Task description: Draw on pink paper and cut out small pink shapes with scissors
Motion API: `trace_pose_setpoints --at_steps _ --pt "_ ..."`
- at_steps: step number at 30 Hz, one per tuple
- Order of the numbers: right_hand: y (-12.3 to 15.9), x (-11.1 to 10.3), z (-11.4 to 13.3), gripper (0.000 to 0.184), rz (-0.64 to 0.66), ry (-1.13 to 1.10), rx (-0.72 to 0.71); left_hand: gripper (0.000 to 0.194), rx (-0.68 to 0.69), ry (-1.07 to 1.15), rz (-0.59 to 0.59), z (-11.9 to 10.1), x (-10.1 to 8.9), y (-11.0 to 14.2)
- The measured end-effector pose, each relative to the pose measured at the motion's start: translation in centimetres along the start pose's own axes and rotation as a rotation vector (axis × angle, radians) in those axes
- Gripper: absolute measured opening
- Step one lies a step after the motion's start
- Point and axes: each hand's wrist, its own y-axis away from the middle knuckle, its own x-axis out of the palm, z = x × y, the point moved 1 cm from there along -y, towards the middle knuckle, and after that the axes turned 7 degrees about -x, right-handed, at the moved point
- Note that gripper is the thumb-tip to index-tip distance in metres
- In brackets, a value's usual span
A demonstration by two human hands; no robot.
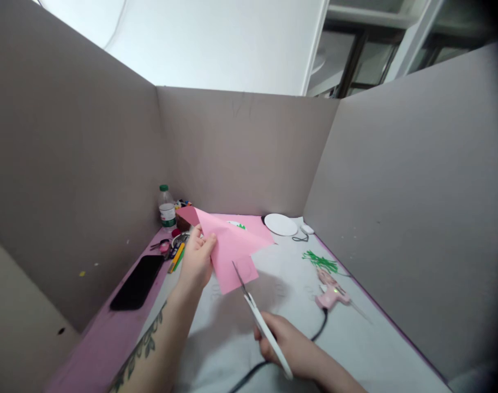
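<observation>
My left hand (198,255) pinches a sheet of pink paper (228,243) by its left side and holds it above the table. The sheet is bent, with one corner folded back at the upper left and a flap hanging at the lower right. A faint curved line shows on that flap. In my right hand (279,341) is a pair of scissors (265,327) with white handles. Their blades point up and left and overlap the lower part of the paper. Whether the blades are apart is hard to see.
A black phone (137,283), a bottle (167,210) and several pens (176,257) are at the left. To the right are a pink glue gun (333,295) with a black cable and green stems (320,261). A white disc (280,224) lies at the back. Grey panels (249,153) enclose the table.
</observation>
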Motion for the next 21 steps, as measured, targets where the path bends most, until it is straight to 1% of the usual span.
trace_pose_setpoints --at_steps 4,7,11,13,18,21 --pt "-0.12 0.23 -0.41 0.017 -0.038 -0.024 0.046 0.040 0.002 0.010 -0.003 -0.07 0.03 0.05" --pt "-0.16 0.44 -0.67 0.018 -0.091 -0.016 0.051 0.039 0.016 0.030 -0.004 -0.11 0.07 0.07" --pt "-0.11 0.53 -0.74 0.018 -0.196 0.115 0.029 0.040 0.023 0.068 -0.017 -0.28 0.19 0.12" --pt "-0.13 0.51 -0.69 0.017 -0.227 0.190 0.025 0.041 0.019 0.086 -0.025 -0.38 0.26 0.15" --pt "-0.31 0.43 -0.60 0.016 -0.242 0.273 0.045 0.041 0.023 0.097 -0.032 -0.47 0.34 0.23" --pt "-0.36 0.40 -0.71 0.014 -0.246 0.274 0.042 0.038 0.036 0.102 -0.032 -0.39 0.25 0.22"
